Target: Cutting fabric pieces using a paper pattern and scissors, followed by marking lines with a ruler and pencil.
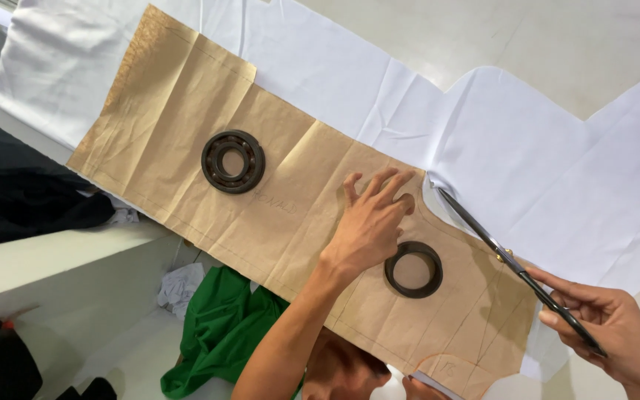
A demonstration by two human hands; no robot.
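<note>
Left hand (370, 226) is lying open, fingers spread, pressing the brown paper pattern (261, 200) onto white fabric (542, 163) on the table, while right hand (616, 333) is gripping black scissors (516, 267) at the pattern's edge.

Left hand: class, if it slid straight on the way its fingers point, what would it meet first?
Probably the edge of the brown paper pattern, then white fabric. The left hand points up-right, clear of both rings.
</note>
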